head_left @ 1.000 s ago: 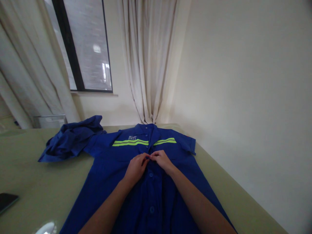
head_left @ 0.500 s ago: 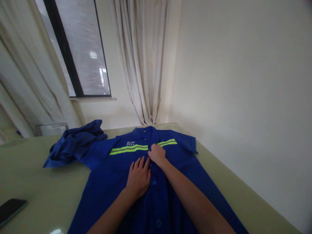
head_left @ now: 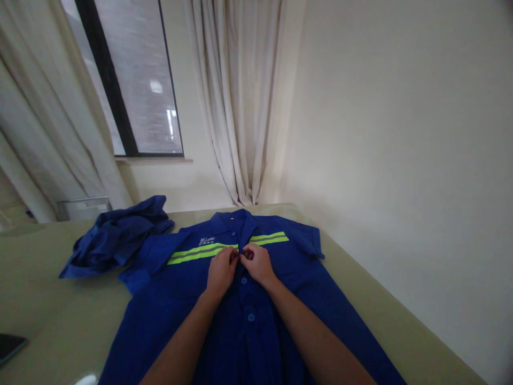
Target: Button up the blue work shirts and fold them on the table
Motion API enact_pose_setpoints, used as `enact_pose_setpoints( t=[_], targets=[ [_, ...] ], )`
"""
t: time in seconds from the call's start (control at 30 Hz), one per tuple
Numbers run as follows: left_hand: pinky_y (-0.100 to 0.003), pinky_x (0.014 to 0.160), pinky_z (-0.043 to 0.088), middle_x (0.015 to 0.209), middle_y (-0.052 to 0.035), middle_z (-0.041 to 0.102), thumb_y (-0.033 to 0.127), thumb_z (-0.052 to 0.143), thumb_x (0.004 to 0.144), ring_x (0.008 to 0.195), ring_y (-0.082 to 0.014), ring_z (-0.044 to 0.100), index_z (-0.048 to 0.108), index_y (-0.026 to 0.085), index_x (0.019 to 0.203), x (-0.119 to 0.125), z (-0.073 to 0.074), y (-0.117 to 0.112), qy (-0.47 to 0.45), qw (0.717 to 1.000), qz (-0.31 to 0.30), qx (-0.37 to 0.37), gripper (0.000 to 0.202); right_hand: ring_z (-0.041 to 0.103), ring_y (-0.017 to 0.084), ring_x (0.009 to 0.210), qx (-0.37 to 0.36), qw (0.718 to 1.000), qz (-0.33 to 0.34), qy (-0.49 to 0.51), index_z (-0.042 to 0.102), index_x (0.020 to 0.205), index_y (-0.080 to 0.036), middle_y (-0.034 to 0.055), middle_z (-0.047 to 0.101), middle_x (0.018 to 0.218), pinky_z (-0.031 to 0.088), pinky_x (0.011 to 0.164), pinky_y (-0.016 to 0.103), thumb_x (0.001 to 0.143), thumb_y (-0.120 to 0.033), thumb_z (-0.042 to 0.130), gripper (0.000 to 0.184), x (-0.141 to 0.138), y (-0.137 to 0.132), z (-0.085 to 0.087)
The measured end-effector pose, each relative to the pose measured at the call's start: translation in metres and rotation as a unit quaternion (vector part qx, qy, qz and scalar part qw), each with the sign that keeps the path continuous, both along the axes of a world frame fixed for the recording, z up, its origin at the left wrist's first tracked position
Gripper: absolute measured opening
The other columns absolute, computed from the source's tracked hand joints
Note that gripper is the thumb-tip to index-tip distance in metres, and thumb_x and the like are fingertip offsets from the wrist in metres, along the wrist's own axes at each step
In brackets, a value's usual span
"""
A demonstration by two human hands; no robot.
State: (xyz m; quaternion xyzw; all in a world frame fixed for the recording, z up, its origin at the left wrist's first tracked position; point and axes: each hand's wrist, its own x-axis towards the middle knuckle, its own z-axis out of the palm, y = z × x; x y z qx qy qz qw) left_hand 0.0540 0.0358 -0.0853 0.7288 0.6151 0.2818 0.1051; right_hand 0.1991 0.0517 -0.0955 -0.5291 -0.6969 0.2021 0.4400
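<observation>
A blue short-sleeved work shirt (head_left: 304, 305) with yellow-green reflective stripes lies front up, its collar at the far end. My left hand (head_left: 222, 270) pinches the front placket at chest height, just below the stripe. Close against it, my right hand (head_left: 258, 263) pinches the other side of the same spot, fingertips almost meeting. What sits between the fingertips, button or cloth edge, is hidden. Below the hands, buttons (head_left: 251, 317) show down the placket; another shows near the collar. White lettering (head_left: 207, 241) marks the left chest area in view.
The shirt lies on a greenish table (head_left: 44, 299). At the back left is a crumpled blue garment (head_left: 116, 238), touching or near the shirt's sleeve. A dark phone (head_left: 10, 346) lies at the left edge. A wall (head_left: 401, 160) borders the right side; curtains (head_left: 248, 107) hang behind.
My left hand has gone from lying flat on the shirt to pinching the placket beside my right hand. The shirt's left side in view has shifted slightly left.
</observation>
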Motion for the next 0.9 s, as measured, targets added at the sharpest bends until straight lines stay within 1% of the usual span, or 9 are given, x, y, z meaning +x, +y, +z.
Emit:
enact_pose_setpoints(
  t=[0.1, 0.23, 0.37, 0.5, 0.57, 0.63, 0.77, 0.83, 0.9],
  targets=[
    [-0.024, 0.085, 0.050, 0.102, -0.0023, 0.077, 0.013, 0.056, 0.093, 0.095, -0.0155, 0.071, 0.067, 0.021, 0.103, -0.005, -0.004, 0.000, -0.047, 0.999, -0.019, 0.004, 0.017, 0.058, 0.014, 0.062, 0.020, 1.000, 0.009, -0.002, 0.073, 0.081, -0.020, -0.0013, 0.068, 0.071, 0.041, 0.061, 0.022, 0.074, -0.014, 0.068, 0.011, -0.001, 0.000, 0.001],
    [-0.024, 0.080, 0.050, 0.096, -0.0009, 0.078, 0.014, 0.058, 0.092, 0.090, -0.0162, 0.073, 0.068, 0.022, 0.097, -0.007, -0.003, -0.001, -0.079, 0.997, -0.022, 0.006, 0.014, 0.061, 0.015, 0.064, 0.023, 0.999, -0.001, -0.027, 0.077, 0.084, -0.020, 0.0004, 0.071, 0.072, 0.041, 0.063, 0.023, 0.078, -0.017, 0.068, 0.012, -0.002, -0.003, 0.003],
    [-0.025, 0.077, 0.048, 0.093, -0.0003, 0.078, 0.014, 0.059, 0.091, 0.087, -0.0171, 0.073, 0.067, 0.023, 0.096, -0.005, -0.002, -0.004, -0.079, 0.997, -0.015, 0.015, 0.013, 0.063, 0.016, 0.066, 0.026, 0.996, -0.013, -0.082, 0.078, 0.083, -0.022, 0.0016, 0.073, 0.074, 0.040, 0.063, 0.023, 0.080, -0.019, 0.067, 0.011, -0.003, -0.008, 0.006],
    [-0.028, 0.076, 0.045, 0.094, -0.0022, 0.076, 0.017, 0.057, 0.093, 0.089, -0.0202, 0.071, 0.066, 0.023, 0.095, -0.004, -0.001, -0.007, -0.059, 0.998, -0.007, 0.029, 0.011, 0.065, 0.016, 0.066, 0.042, 0.993, 0.012, -0.113, 0.078, 0.080, -0.023, 0.0022, 0.075, 0.075, 0.039, 0.063, 0.023, 0.086, -0.023, 0.063, 0.016, -0.004, -0.012, 0.009],
    [-0.029, 0.075, 0.044, 0.095, -0.0033, 0.075, 0.018, 0.055, 0.095, 0.090, -0.0212, 0.070, 0.065, 0.023, 0.094, -0.003, -0.001, -0.008, -0.051, 0.998, -0.003, 0.034, 0.011, 0.066, 0.015, 0.065, 0.051, 0.993, 0.022, -0.105, 0.077, 0.079, -0.022, 0.0020, 0.075, 0.073, 0.040, 0.063, 0.023, 0.089, -0.023, 0.059, 0.021, -0.004, -0.012, 0.010],
    [-0.029, 0.074, 0.044, 0.095, -0.0038, 0.075, 0.019, 0.055, 0.095, 0.089, -0.0216, 0.069, 0.065, 0.023, 0.093, -0.002, -0.002, -0.008, -0.046, 0.998, -0.001, 0.037, 0.011, 0.066, 0.015, 0.064, 0.047, 0.994, 0.027, -0.092, 0.077, 0.077, -0.022, 0.0017, 0.075, 0.071, 0.041, 0.063, 0.022, 0.088, -0.021, 0.059, 0.020, -0.003, -0.011, 0.009],
    [-0.029, 0.075, 0.044, 0.094, -0.0037, 0.075, 0.016, 0.055, 0.094, 0.089, -0.0219, 0.070, 0.064, 0.023, 0.092, -0.002, -0.005, -0.007, -0.051, 0.998, 0.000, 0.042, 0.011, 0.069, 0.016, 0.063, 0.001, 0.999, 0.040, -0.036, 0.077, 0.083, -0.021, 0.0006, 0.075, 0.070, 0.044, 0.063, 0.022, 0.083, -0.017, 0.064, 0.014, -0.001, -0.005, 0.004],
    [-0.029, 0.076, 0.045, 0.094, -0.0040, 0.075, 0.015, 0.055, 0.093, 0.090, -0.0221, 0.070, 0.064, 0.023, 0.093, -0.003, -0.006, -0.006, -0.059, 0.997, -0.001, 0.043, 0.012, 0.068, 0.015, 0.058, -0.027, 0.998, 0.051, -0.007, 0.076, 0.085, -0.021, -0.0007, 0.074, 0.067, 0.045, 0.061, 0.021, 0.083, -0.017, 0.064, 0.013, 0.000, -0.002, 0.001],
    [-0.029, 0.078, 0.046, 0.094, -0.0039, 0.076, 0.013, 0.054, 0.092, 0.091, -0.0216, 0.071, 0.065, 0.022, 0.094, -0.004, -0.006, -0.005, -0.069, 0.997, -0.008, 0.042, 0.015, 0.065, 0.014, 0.054, -0.039, 0.998, 0.056, 0.005, 0.075, 0.086, -0.022, -0.0023, 0.071, 0.063, 0.045, 0.059, 0.021, 0.084, -0.018, 0.064, 0.012, 0.000, -0.001, -0.001]
  ],
)
